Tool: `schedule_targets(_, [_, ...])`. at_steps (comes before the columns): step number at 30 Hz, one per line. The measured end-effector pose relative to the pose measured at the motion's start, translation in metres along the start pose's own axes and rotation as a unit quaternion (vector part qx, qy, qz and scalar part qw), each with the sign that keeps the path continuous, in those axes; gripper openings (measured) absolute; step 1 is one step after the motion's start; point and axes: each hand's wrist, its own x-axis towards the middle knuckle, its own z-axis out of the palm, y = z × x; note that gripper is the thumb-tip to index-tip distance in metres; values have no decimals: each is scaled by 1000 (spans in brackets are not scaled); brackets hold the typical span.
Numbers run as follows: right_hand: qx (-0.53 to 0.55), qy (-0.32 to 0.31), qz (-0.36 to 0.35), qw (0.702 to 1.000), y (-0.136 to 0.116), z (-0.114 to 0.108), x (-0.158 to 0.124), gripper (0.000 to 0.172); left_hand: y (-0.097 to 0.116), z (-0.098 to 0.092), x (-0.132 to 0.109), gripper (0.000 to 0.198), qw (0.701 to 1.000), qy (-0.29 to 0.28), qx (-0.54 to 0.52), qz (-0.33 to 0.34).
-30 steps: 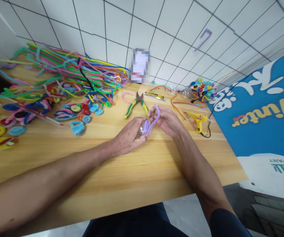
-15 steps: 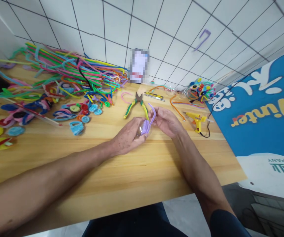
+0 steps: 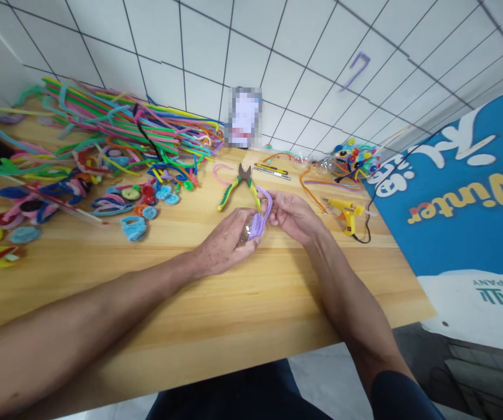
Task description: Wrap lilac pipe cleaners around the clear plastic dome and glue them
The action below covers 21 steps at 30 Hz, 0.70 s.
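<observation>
Both my hands meet over the middle of the wooden table (image 3: 234,315). My left hand (image 3: 227,242) is closed around the coiled lower part of a lilac pipe cleaner (image 3: 260,216). My right hand (image 3: 293,216) pinches the free upper end of the same pipe cleaner, which arches between the two hands. Green-and-yellow pliers (image 3: 240,185) lie on the table just behind my hands.
A big heap of coloured pipe cleaners (image 3: 115,128) fills the back left, with small coiled pieces (image 3: 146,201) in front. A yellow glue gun (image 3: 346,211) with its cord lies to the right, a colourful ball of pieces (image 3: 356,158) behind it. A blue banner (image 3: 465,198) borders the right edge.
The free end of the lilac pipe cleaner has been bent lower and closer to the coil; my right hand shifted slightly left toward my left hand.
</observation>
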Motion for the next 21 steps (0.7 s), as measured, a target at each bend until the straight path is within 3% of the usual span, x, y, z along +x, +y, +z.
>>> schedule_targets(8, [25, 18, 4, 1000, 2, 0, 2, 44, -1, 1, 0, 44, 1000, 6, 0, 10])
schedule_targets(21, [-85, 115, -85, 986, 5, 14, 3, 55, 0, 0, 1, 44, 1000, 10, -14, 15])
